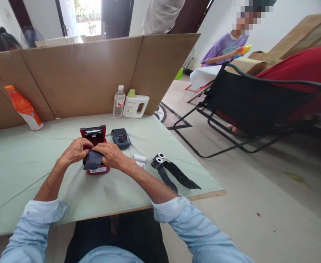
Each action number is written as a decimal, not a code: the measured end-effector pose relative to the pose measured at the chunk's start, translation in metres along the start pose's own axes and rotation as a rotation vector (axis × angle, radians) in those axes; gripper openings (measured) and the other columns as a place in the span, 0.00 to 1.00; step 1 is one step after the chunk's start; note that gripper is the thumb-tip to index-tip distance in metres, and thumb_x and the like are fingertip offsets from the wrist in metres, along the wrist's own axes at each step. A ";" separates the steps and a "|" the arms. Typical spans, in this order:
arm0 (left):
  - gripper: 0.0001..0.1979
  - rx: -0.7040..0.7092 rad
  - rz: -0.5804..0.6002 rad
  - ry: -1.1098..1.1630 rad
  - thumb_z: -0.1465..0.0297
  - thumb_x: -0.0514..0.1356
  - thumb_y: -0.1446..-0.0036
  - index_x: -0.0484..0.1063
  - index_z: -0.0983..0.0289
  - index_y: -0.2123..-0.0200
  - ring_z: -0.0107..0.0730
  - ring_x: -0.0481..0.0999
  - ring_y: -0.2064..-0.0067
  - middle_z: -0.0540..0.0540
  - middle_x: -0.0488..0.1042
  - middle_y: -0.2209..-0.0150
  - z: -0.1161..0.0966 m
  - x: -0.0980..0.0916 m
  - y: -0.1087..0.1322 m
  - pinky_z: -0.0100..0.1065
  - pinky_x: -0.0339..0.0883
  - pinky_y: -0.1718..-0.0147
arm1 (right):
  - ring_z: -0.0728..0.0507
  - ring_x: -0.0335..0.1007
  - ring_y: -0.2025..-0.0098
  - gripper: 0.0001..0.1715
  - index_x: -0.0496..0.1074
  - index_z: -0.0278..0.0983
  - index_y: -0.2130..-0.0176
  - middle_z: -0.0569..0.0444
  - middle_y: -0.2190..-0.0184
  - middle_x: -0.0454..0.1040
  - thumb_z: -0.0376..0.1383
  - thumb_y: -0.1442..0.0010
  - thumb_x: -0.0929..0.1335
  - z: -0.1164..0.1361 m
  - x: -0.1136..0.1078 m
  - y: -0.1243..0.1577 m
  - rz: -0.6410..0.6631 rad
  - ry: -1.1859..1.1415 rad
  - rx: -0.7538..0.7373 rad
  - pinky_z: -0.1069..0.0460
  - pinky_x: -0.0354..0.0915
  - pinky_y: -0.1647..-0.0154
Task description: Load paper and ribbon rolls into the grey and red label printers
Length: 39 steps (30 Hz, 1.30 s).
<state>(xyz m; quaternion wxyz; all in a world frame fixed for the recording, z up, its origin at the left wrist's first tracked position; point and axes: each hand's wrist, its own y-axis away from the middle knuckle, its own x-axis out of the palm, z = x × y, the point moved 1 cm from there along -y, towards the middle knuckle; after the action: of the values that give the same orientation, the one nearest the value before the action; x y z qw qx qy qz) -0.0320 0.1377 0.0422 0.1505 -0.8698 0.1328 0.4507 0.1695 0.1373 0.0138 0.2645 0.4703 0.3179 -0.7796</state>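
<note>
A small red printer point(93, 137) stands on the table with its lid raised. My left hand point(77, 150) and my right hand point(109, 155) meet over its open compartment, fingers bent and pressed together. Between them they hold a dark strip point(94, 160), whose loose end hangs over the printer's front. Any roll behind the strip is hidden by my fingers. Just behind my right hand sits a dark blue-grey device point(121, 138). Right of the printer lie a small white roll point(139, 158) and two rolls point(159, 160) with white cores and dark strips trailing from them.
A cardboard screen point(86, 78) borders the table's far side. An orange bottle point(25, 107), a clear water bottle point(119, 102) and a white jug point(136, 106) stand against it. Beyond the table's right edge are a black folding chair point(253, 98) and a seated person point(226, 49).
</note>
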 end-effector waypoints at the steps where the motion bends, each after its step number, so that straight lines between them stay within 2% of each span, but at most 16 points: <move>1: 0.13 -0.023 -0.102 -0.021 0.73 0.60 0.49 0.83 0.62 0.63 0.41 0.80 0.56 0.55 0.83 0.61 0.003 -0.004 0.002 0.38 0.73 0.54 | 0.39 0.77 0.49 0.24 0.78 0.37 0.43 0.45 0.49 0.82 0.25 0.35 0.66 -0.001 0.003 0.004 -0.063 -0.011 -0.034 0.47 0.67 0.51; 4: 0.21 -0.139 -0.401 -0.005 0.71 0.61 0.46 0.79 0.62 0.48 0.44 0.80 0.50 0.60 0.81 0.48 0.019 -0.011 0.000 0.43 0.77 0.53 | 0.39 0.75 0.51 0.19 0.78 0.37 0.46 0.45 0.50 0.81 0.27 0.33 0.66 0.001 0.013 0.018 -0.263 -0.018 -0.138 0.46 0.68 0.49; 6: 0.31 -0.177 -0.448 0.105 0.70 0.64 0.47 0.72 0.63 0.38 0.47 0.80 0.47 0.64 0.76 0.41 0.031 -0.009 -0.009 0.44 0.79 0.54 | 0.39 0.74 0.54 0.13 0.78 0.37 0.49 0.44 0.52 0.81 0.31 0.29 0.67 0.005 0.022 0.028 -0.368 0.002 -0.181 0.45 0.69 0.51; 9: 0.39 -0.154 -0.347 0.322 0.70 0.66 0.49 0.66 0.65 0.32 0.50 0.79 0.41 0.67 0.74 0.38 0.043 0.000 -0.025 0.44 0.79 0.51 | 0.38 0.73 0.54 0.11 0.78 0.36 0.51 0.42 0.53 0.80 0.33 0.28 0.66 0.012 0.033 0.041 -0.459 0.050 -0.226 0.44 0.70 0.53; 12: 0.37 -0.105 -0.315 0.393 0.69 0.65 0.48 0.68 0.67 0.34 0.49 0.78 0.40 0.66 0.77 0.42 0.043 0.005 -0.025 0.43 0.79 0.49 | 0.38 0.73 0.50 0.13 0.78 0.36 0.48 0.43 0.51 0.80 0.31 0.30 0.67 0.016 0.041 0.051 -0.517 0.084 -0.273 0.43 0.72 0.49; 16: 0.28 -0.010 -0.264 0.303 0.65 0.65 0.42 0.74 0.63 0.38 0.48 0.78 0.39 0.63 0.78 0.41 0.032 0.003 0.006 0.46 0.77 0.45 | 0.37 0.74 0.45 0.17 0.77 0.37 0.46 0.42 0.47 0.79 0.28 0.32 0.66 0.018 0.047 0.060 -0.558 0.080 -0.275 0.41 0.73 0.44; 18: 0.26 0.035 -0.209 0.235 0.63 0.65 0.40 0.75 0.61 0.39 0.51 0.75 0.35 0.63 0.76 0.37 0.027 0.001 0.026 0.50 0.75 0.41 | 0.37 0.74 0.44 0.19 0.77 0.38 0.45 0.42 0.46 0.78 0.27 0.32 0.65 0.019 0.048 0.063 -0.566 0.058 -0.276 0.40 0.74 0.43; 20: 0.27 0.095 -0.142 0.182 0.61 0.67 0.39 0.74 0.58 0.37 0.53 0.69 0.29 0.64 0.73 0.33 0.025 0.000 0.043 0.54 0.72 0.38 | 0.37 0.74 0.44 0.19 0.76 0.38 0.45 0.42 0.47 0.78 0.27 0.32 0.65 0.020 0.050 0.066 -0.581 0.034 -0.284 0.40 0.75 0.44; 24: 0.37 0.193 -0.034 0.082 0.61 0.71 0.42 0.68 0.57 0.31 0.55 0.63 0.26 0.65 0.62 0.26 0.026 0.005 0.064 0.60 0.62 0.30 | 0.37 0.74 0.46 0.19 0.77 0.39 0.46 0.42 0.47 0.78 0.27 0.34 0.67 0.021 0.052 0.069 -0.584 0.003 -0.296 0.39 0.75 0.46; 26: 0.40 0.201 -0.041 0.019 0.65 0.71 0.44 0.65 0.57 0.29 0.55 0.61 0.25 0.65 0.59 0.24 0.027 0.011 0.070 0.59 0.60 0.29 | 0.37 0.74 0.47 0.19 0.77 0.39 0.46 0.42 0.48 0.78 0.28 0.34 0.68 0.022 0.052 0.071 -0.568 -0.007 -0.297 0.39 0.75 0.46; 29: 0.39 0.183 -0.119 -0.045 0.71 0.68 0.43 0.65 0.57 0.29 0.53 0.61 0.25 0.64 0.57 0.23 0.028 0.025 0.076 0.56 0.61 0.29 | 0.36 0.75 0.47 0.18 0.76 0.38 0.44 0.42 0.49 0.79 0.31 0.33 0.69 0.022 0.047 0.072 -0.558 -0.004 -0.300 0.39 0.75 0.47; 31: 0.37 0.159 -0.172 -0.045 0.72 0.66 0.43 0.66 0.57 0.30 0.54 0.64 0.26 0.64 0.55 0.23 0.029 0.034 0.079 0.55 0.64 0.30 | 0.34 0.73 0.43 0.23 0.73 0.36 0.39 0.38 0.44 0.77 0.37 0.32 0.70 0.019 0.042 0.073 -0.541 -0.011 -0.278 0.37 0.74 0.43; 35: 0.35 0.074 -0.222 -0.042 0.69 0.67 0.43 0.68 0.59 0.32 0.56 0.73 0.32 0.68 0.56 0.24 0.028 0.044 0.081 0.55 0.70 0.34 | 0.26 0.61 0.29 0.52 0.58 0.32 0.28 0.27 0.29 0.62 0.51 0.38 0.77 0.000 0.034 0.071 -0.432 -0.031 -0.089 0.29 0.65 0.33; 37: 0.35 0.051 -0.223 -0.049 0.68 0.66 0.42 0.69 0.60 0.32 0.56 0.73 0.32 0.68 0.59 0.25 0.025 0.045 0.082 0.55 0.69 0.33 | 0.23 0.58 0.27 0.61 0.53 0.33 0.25 0.26 0.26 0.56 0.52 0.42 0.79 -0.010 0.035 0.069 -0.339 -0.038 0.018 0.27 0.63 0.32; 39: 0.35 0.038 -0.228 -0.053 0.68 0.66 0.42 0.68 0.59 0.31 0.55 0.70 0.29 0.67 0.62 0.27 0.022 0.046 0.082 0.54 0.68 0.32 | 0.23 0.57 0.26 0.63 0.51 0.35 0.24 0.27 0.25 0.54 0.50 0.43 0.80 -0.016 0.038 0.069 -0.264 -0.054 0.082 0.27 0.62 0.32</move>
<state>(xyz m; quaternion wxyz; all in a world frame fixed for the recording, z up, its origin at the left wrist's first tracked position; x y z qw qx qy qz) -0.0525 0.0659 -0.0192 0.2206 -0.8641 0.0377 0.4508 0.2118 0.0999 -0.0434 0.1487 0.4137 0.3375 -0.8324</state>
